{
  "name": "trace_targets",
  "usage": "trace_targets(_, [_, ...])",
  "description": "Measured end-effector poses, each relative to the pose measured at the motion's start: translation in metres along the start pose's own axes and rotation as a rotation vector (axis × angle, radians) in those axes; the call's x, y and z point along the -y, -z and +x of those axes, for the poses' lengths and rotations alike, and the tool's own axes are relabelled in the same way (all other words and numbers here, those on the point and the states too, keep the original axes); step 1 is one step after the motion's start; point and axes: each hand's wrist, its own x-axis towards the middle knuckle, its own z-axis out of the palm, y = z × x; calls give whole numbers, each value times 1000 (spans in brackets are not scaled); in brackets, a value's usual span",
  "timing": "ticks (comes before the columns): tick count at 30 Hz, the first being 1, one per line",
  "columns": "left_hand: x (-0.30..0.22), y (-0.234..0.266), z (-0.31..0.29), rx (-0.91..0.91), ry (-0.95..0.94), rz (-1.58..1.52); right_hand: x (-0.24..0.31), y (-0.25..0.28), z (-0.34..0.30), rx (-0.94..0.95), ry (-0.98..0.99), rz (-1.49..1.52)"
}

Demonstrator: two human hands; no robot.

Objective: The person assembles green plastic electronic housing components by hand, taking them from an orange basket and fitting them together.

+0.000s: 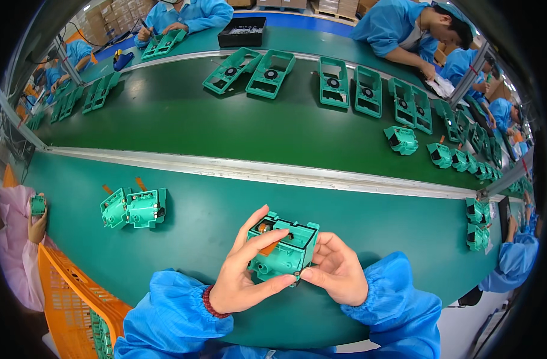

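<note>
Between my two hands, above the green table, I hold a boxy green plastic housing with a black rim and an orange ribbon strip. My left hand grips it from the left, the index finger lying across its top and the thumb at its lower edge. My right hand holds the right side, thumb near the lower right corner, where a small dark part shows. Some of the right fingers are hidden behind the housing. Two similar green housings with orange strips lie on the table to the left.
Beyond a pale rail runs a green conveyor belt with several green frames and housings. More housings sit at the table's right end. An orange crate stands at lower left, beside a person in pink. Co-workers in blue work opposite.
</note>
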Motion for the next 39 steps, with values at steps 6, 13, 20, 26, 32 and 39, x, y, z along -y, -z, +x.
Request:
trace_targets(6, [-5,-6,2,-47,21,-36,-2,4,-3,5,26,-3])
trace_targets(13, [-2,-8,1,-53,46,-37,-3,5,-7,-11,19,-23])
trace_targets(20, [-1,-17,0,-96,65,-24,0,6,-10,-59,-1,-48])
trace_targets(26, [-2,-26,-2,-125,62,37,1,10,-13,-72,-4,-58])
trace_targets(32, [-7,-30,-1,-123,35,170,-3,13,-17,-79,10,-15])
trace_targets(39, [-6,-37,-2,-159,37,241,-3,15,-21,-71,-24,-2])
